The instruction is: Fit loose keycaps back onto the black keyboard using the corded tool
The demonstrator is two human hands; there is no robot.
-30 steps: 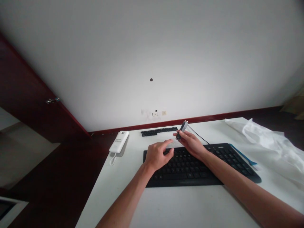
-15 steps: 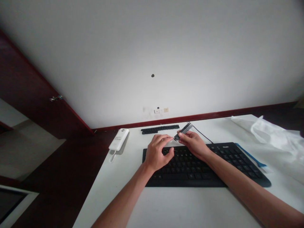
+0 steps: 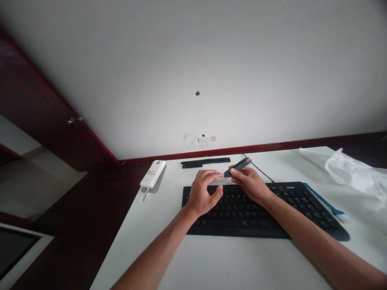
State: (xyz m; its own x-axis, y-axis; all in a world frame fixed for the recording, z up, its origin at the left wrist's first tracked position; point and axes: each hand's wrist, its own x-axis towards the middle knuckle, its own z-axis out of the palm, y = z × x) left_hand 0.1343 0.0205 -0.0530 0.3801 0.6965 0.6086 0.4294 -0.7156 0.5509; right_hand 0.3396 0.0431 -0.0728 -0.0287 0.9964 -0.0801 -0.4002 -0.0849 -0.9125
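Note:
My right hand point(image 3: 249, 184) grips a small dark grey tool point(image 3: 238, 166), held nearly level above the far edge of a black keyboard point(image 3: 256, 209). My left hand point(image 3: 203, 192) hovers over the keyboard's upper left keys with thumb and forefinger pinched at the tool's left tip. What sits between those fingers is too small to tell. The keyboard's black cable point(image 3: 262, 173) runs away behind my right hand.
The keyboard lies on a white table point(image 3: 211, 262). A white power bank point(image 3: 153, 174) with a short cord sits at the far left corner. A black key strip point(image 3: 205, 162) lies along the far edge. White cloth point(image 3: 350, 177) and a blue strip point(image 3: 325, 200) lie at right.
My right hand has tilted the tool from pointing up to nearly level. My left hand has risen from the keys and its fingers have closed at the tool's tip.

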